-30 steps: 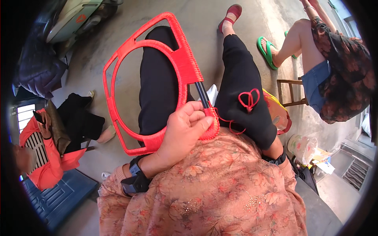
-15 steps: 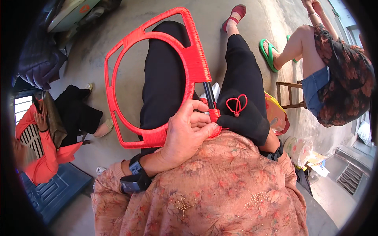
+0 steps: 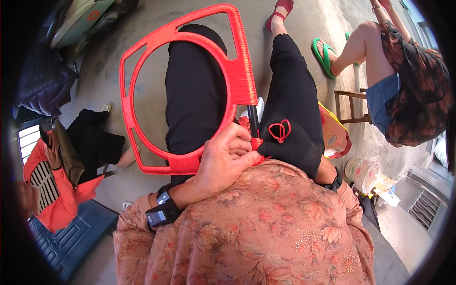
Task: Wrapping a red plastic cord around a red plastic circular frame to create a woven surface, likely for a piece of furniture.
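Observation:
A squarish frame with a ring inside it, wound in red cord (image 3: 240,80), stands above my lap and leans over my left thigh. My bare left hand (image 3: 223,156) pinches its lower right corner, thumb and fingers closed round it. One stretch of black rod (image 3: 252,118) shows unwrapped between the wound sections. My right hand (image 3: 299,148), in a black glove, is closed against the same corner, right beside my left thumb. A loop of red cord (image 3: 280,132) sticks up from the glove. The fingertips of the right hand are mostly hidden.
At the right a person in dark floral clothes (image 3: 415,85) sits on a wooden stool (image 3: 351,107). Another person in a coral jacket (image 3: 64,194) sits at the left. A red and yellow bag (image 3: 335,135) stands by my right leg. A scooter (image 3: 78,23) is at the far left.
The view has shifted slightly. Both hands keep their hold at the frame's corner, and the frame has tilted a little. The bare stretch of rod looks much the same.

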`<action>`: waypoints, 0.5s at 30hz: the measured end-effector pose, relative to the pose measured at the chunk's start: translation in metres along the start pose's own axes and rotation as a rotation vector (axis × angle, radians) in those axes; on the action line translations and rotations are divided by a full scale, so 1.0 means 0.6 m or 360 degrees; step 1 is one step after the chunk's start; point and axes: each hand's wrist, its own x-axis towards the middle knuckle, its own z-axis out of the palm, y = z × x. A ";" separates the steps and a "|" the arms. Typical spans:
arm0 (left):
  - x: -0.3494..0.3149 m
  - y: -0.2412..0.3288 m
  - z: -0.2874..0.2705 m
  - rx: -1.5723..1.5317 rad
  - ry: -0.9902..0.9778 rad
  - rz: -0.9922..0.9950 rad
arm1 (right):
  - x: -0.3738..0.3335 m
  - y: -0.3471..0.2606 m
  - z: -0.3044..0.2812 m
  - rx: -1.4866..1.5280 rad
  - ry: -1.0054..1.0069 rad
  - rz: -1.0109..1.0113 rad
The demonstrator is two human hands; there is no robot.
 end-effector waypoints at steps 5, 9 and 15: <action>-0.002 -0.005 -0.005 0.0041 -0.0036 -0.0007 | -0.001 0.006 0.005 -0.0006 0.0030 -0.0038; 0.001 0.009 0.004 -0.0084 0.0024 -0.0071 | -0.005 -0.001 -0.005 0.0121 0.0168 0.0006; 0.010 0.019 0.004 -0.0364 -0.0058 -0.0356 | -0.037 0.040 -0.074 0.1126 0.0656 -0.0032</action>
